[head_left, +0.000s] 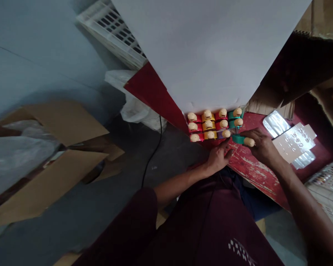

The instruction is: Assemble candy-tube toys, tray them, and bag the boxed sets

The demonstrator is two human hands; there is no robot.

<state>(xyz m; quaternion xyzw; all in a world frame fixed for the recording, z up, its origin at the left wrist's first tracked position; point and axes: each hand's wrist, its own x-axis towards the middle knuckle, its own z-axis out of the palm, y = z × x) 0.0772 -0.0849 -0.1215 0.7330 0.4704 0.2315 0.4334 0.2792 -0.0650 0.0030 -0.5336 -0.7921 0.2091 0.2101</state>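
Several small pieces with cream rounded knobs and coloured bodies stand in tight rows on the red table, against the lower edge of a large white panel. Among them are a red piece (194, 126), a yellow piece (209, 125) and a purple piece (224, 133). Between the fingers of my right hand (259, 146) is a green piece with a cream knob (240, 139), tilted at the right end of the front row. My left hand (218, 158) lies just in front of the purple piece, index finger stretched toward it and thumb apart; whether they touch I cannot tell.
The white panel (211, 48) rises behind the rows. On the worn red table (249, 162), a printed card with shiny plastic (294, 142) lies to the right. Open cardboard boxes (69, 125), a white crate (113, 33) and a black cable (152, 155) are at left.
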